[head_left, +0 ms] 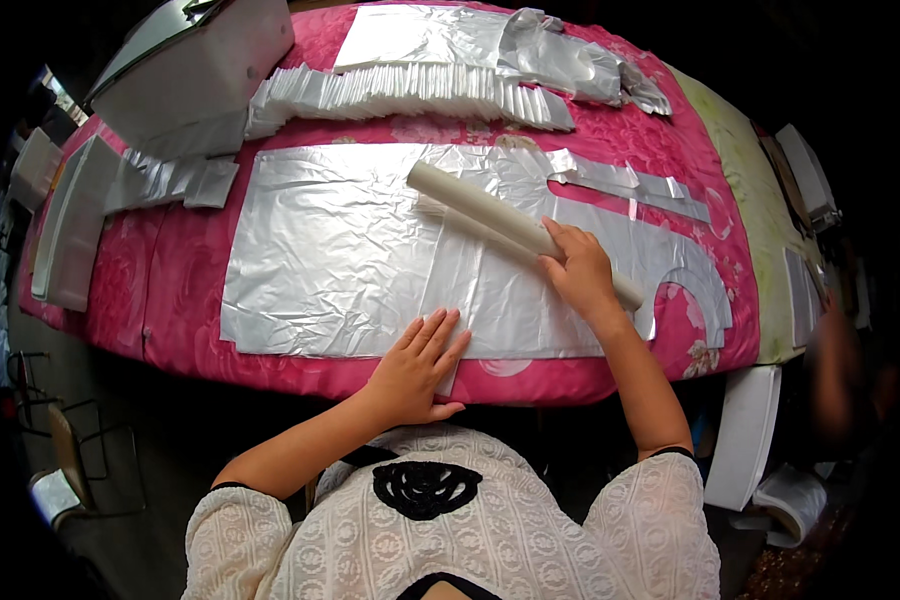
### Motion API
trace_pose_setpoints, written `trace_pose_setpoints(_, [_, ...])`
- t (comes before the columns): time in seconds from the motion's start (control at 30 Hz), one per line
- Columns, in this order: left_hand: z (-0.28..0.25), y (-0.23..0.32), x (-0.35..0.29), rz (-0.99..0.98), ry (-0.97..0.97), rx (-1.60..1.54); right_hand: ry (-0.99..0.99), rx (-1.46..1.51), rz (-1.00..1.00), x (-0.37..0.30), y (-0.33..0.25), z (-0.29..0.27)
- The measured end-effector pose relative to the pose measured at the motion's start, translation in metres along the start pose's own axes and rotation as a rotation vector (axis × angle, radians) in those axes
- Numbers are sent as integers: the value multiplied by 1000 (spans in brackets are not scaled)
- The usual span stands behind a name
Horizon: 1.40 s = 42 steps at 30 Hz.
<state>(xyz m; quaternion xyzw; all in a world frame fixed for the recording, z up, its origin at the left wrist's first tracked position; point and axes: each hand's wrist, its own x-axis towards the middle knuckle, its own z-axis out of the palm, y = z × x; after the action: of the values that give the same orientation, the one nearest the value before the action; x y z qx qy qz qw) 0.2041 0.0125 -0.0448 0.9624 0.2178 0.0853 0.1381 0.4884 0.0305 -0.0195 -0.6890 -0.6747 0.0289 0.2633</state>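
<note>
Seen from above, a person's two bare hands work over wide, crinkled silver sheets [330, 240] spread on a pink flowered cloth [185, 300]. A pale tube [480, 207] lies across the sheets, its long axis slanting from ten o'clock to four o'clock. The right hand [582, 270], the nearer one, curls over its lower part, fingers and thumb closed about it (the underside of the grip is hidden); most of the tube's length reaches away toward ten o'clock. The left hand [415, 365], at eight o'clock from the right, lies palm down, fingers slightly spread, at the sheets' near edge; the tube's middle is at one o'clock from it, well apart. A pleated silver row [400, 95] sits at twelve o'clock.
</note>
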Motion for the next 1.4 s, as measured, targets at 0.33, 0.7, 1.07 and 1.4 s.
trace_pose_setpoints(0.33, [27,39,-10,-156,-11,116,-150,102,-364,27,-66,51])
trace_pose_setpoints(0.7, [10,3,-29,132,-4,-34,-23,163,-417,74,-46,51])
trace_pose_setpoints(1.07, [-18,-16,-16,229,211,-407,-348,387,-533,-37,-71,27])
trace_pose_setpoints(1.4, [-20,-43,14,107,147,-152,-94,261,-411,-45,-68,41])
